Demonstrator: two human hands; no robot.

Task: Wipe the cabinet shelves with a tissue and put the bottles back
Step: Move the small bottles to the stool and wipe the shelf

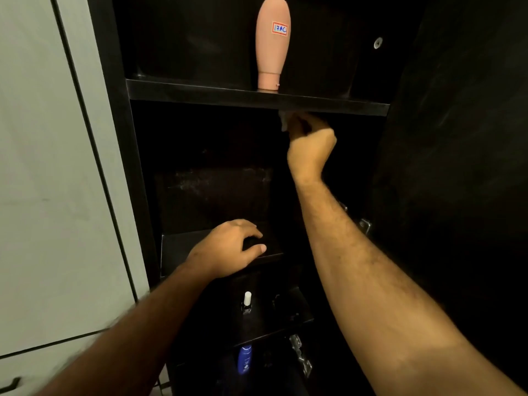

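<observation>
1. Several shelves make up the dark cabinet (120, 138), its door (457, 167) swung open to the right so both arms can reach inside; the black boards show faint pale smears on the back panel of the middle bay, which suggests wiping is unfinished there.
2. Upper shelf (200, 91) carries one pink bottle (273, 44), stood upside down on its cap near the middle, with a small red-edged label; it looks already returned, or left in place.
3. Right hand (310, 147) is raised just under the upper shelf's front edge, fingers curled round a crumpled pale tissue (284, 121) that touches the underside or lip, apparently rubbing that edge.
4. Left hand (228, 247) rests on the middle shelf (177, 247), fingers loosely spread and holding nothing, probably bracing the body.
5. Lower down, a small dark bottle with a white cap (247, 302) stands on the next shelf, and a blue bottle (245, 358) sits below it, both kept clear of the bay being cleaned.
6. Smallest, a metal hinge (301, 355) glints at the cabinet's right side.
</observation>
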